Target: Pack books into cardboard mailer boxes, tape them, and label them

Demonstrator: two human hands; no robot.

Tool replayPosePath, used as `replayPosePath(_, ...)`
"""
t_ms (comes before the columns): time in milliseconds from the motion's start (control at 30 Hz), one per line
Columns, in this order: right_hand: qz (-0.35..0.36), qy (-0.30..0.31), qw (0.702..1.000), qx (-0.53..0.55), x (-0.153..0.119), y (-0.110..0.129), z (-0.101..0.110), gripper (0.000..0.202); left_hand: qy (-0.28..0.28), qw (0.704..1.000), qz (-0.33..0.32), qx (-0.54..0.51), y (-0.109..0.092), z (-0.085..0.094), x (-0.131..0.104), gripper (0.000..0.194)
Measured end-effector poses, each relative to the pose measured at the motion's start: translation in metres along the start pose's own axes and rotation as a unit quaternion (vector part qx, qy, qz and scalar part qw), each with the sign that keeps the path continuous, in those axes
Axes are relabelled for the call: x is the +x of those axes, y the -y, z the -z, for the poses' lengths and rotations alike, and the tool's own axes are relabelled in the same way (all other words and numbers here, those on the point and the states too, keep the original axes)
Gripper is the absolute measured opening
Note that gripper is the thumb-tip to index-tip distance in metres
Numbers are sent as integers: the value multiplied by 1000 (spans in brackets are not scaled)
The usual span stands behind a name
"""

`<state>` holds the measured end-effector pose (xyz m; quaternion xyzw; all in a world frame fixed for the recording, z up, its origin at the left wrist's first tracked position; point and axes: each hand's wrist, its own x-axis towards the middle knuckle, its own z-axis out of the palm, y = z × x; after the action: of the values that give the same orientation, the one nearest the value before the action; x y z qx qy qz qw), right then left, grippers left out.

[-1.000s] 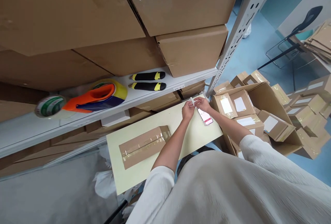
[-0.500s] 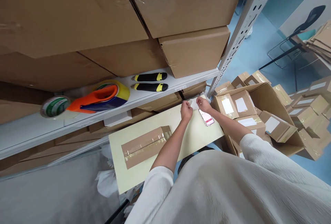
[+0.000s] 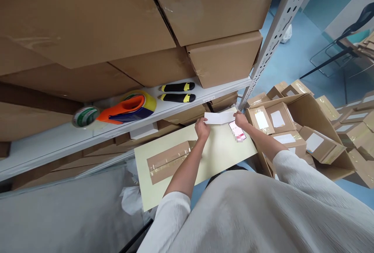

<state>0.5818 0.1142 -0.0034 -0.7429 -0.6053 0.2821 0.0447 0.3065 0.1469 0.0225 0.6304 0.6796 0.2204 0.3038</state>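
A white paper strip is stretched between my two hands above the far right part of a pale yellow board. My left hand is closed on its left end, and my right hand pinches the right end. Just below the paper, beside my right hand, a phone lies with its screen lit. A long taped cardboard box rests on the board to the left, partly hidden by my left forearm.
The shelf ahead holds two cutters, an orange tape dispenser, a tape roll and large cartons. At right, an open carton holds small labelled boxes, with several more boxes beyond it. A metal post stands between.
My hands have moved apart, and the paper between them now shows as a long strip. The view has shifted a little, so the shelf and board appear further right.
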Motion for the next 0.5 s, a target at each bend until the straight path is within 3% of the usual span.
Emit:
replayPosePath(133,-34,29,999,-4,-3,-1,-3,48,-25,1000,4,-10,5,17,-2,35)
replayPosePath(300,-27,52,996,-72,-8,5,-3,50,-41,994,14,-103,7,29,-7,27)
replayPosePath(433,73,28,996,-50,-18,17,-8,38,-57,981,76,-168,13,29,-14,24)
replayPosePath(500,147,30,989,4,-26,30,-16,42,-72,974,95,-193,16,30,-19,28)
